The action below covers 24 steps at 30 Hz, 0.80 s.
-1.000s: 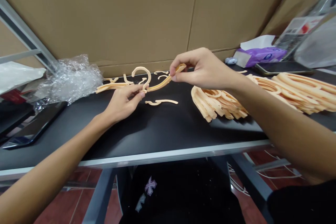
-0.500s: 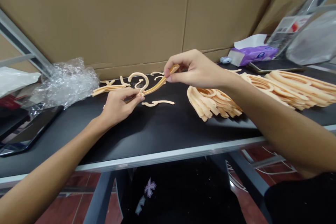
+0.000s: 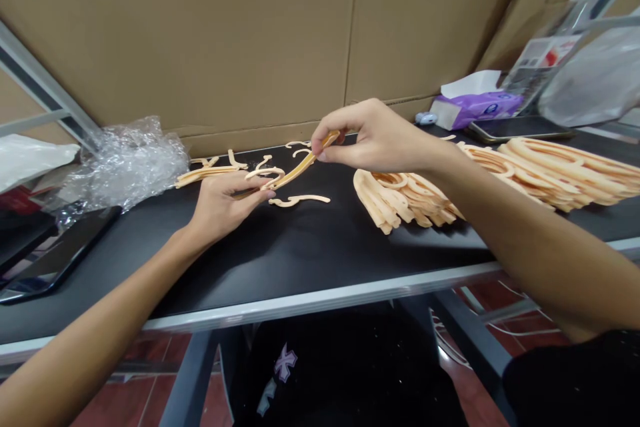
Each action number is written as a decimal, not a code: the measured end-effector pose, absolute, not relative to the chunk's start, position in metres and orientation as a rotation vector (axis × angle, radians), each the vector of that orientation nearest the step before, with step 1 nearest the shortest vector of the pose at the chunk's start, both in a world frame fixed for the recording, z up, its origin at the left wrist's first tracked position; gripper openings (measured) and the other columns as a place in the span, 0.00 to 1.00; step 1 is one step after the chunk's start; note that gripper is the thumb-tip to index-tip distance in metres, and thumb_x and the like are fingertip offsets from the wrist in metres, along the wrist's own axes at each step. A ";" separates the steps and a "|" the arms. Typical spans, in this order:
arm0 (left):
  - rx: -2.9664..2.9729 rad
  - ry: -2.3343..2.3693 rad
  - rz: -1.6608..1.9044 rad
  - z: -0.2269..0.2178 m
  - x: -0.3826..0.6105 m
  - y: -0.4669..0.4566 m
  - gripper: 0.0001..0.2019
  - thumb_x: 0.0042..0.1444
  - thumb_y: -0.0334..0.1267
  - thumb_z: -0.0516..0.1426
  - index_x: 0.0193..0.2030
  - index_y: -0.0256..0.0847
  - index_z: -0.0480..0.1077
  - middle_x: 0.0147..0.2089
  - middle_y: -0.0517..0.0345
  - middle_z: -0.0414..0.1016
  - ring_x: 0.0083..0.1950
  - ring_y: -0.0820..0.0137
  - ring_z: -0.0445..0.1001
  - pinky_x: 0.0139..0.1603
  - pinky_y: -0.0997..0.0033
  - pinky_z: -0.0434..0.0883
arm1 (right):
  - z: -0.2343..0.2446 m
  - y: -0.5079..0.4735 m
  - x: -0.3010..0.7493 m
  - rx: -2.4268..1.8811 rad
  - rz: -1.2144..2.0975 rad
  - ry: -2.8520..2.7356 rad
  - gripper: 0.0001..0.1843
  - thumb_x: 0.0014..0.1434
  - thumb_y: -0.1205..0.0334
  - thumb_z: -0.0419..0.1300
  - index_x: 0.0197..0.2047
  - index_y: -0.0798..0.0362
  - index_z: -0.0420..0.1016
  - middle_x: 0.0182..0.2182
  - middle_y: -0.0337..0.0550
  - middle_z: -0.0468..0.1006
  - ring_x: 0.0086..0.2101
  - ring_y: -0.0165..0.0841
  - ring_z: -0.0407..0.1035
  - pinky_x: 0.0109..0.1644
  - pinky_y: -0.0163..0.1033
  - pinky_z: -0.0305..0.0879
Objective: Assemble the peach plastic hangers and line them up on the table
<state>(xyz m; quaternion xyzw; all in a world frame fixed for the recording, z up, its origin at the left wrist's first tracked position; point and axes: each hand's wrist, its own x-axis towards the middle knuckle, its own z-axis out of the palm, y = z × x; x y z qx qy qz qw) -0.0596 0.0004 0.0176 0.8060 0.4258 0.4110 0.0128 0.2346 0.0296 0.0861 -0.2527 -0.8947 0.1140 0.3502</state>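
head view: left hand (image 3: 220, 205) and arched right hand (image 3: 373, 137) pinch a tilted hanger (image 3: 299, 170); black tabletop (image 3: 285, 253) reaches the near metal edge (image 3: 310, 301).

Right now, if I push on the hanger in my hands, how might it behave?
The hanger is probably fairly stiff, since its raised arm shows no sag. It's likely light: the left hand and right hand simply pinch it. Its slender arm might flex slightly if pushed.

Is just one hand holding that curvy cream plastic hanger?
No, the left hand grips the curvy cream plastic hanger near its hook while the right hand pinches one end.
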 end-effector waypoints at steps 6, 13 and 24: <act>2.545 1.302 1.230 0.019 -0.058 0.000 0.11 0.60 0.49 0.67 0.41 0.46 0.87 0.41 0.55 0.88 0.39 0.64 0.84 0.42 0.67 0.76 | 0.077 0.031 0.227 -0.535 0.314 -2.237 0.08 0.60 0.64 0.63 0.38 0.57 0.84 0.35 0.43 0.85 0.36 0.32 0.75 0.43 0.38 0.68; 2.658 1.350 1.293 0.022 -0.054 -0.003 0.09 0.63 0.45 0.64 0.37 0.45 0.85 0.34 0.60 0.86 0.33 0.68 0.80 0.37 0.70 0.74 | 0.074 0.029 0.220 -0.505 0.336 -2.192 0.08 0.60 0.66 0.62 0.39 0.57 0.83 0.36 0.44 0.84 0.37 0.32 0.75 0.42 0.38 0.67; 2.842 1.015 1.602 0.024 -0.044 -0.010 0.04 0.63 0.35 0.66 0.36 0.43 0.83 0.32 0.61 0.85 0.29 0.72 0.80 0.32 0.73 0.73 | 0.066 0.007 0.195 -0.699 0.598 -2.035 0.11 0.63 0.57 0.63 0.39 0.58 0.81 0.30 0.41 0.79 0.33 0.30 0.70 0.40 0.38 0.66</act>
